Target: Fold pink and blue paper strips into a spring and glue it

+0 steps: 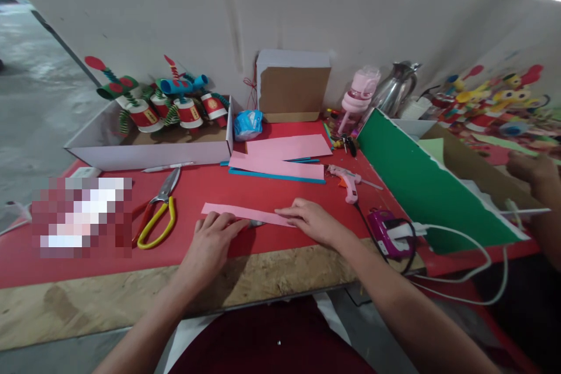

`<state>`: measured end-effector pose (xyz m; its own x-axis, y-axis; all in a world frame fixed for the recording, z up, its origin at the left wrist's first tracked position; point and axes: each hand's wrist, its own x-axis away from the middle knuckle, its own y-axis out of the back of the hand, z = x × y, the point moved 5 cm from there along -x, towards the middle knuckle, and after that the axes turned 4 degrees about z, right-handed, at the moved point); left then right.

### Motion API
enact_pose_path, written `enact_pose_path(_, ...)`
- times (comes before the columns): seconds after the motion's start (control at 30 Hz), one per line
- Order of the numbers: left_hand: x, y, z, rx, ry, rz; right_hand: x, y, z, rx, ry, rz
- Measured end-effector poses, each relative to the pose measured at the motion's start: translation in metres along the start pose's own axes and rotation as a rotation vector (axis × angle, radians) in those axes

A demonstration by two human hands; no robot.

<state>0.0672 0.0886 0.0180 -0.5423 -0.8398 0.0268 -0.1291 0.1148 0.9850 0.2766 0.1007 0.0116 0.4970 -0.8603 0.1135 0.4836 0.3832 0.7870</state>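
Pink strip (248, 212) under 2 half-open hands (214, 232) (316, 222)

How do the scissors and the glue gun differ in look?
The scissors have one red and one yellow handle; the glue gun is pink with an orange trigger.
The scissors have bare metal blades and no cord; the glue gun trails a dark cord.
Both lie on the red tabletop.

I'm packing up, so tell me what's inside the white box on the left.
The white box holds several paper-cup figures with coloured tubes, on a brown floor. The front wall hides whatever lies low behind it.
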Motion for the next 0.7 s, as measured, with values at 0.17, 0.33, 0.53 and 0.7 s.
enact_pose_path(0.17,-0.002,0.001,0.004,0.033,-0.027,-0.002,-0.002,0.003,-0.001,0.027,0.057,0.051)
enact_pose_path(0.33,-0.001,0.000,0.004,0.058,-0.031,-0.005,-0.008,0.006,-0.005,0.054,0.035,0.140)
enact_pose_path(0.53,-0.002,-0.003,-0.003,0.060,-0.041,-0.001,-0.013,0.005,-0.007,0.040,0.001,0.107)
enact_pose_path(0.7,-0.001,-0.005,-0.004,0.054,-0.031,-0.003,-0.012,0.003,-0.007,0.056,0.002,0.107)
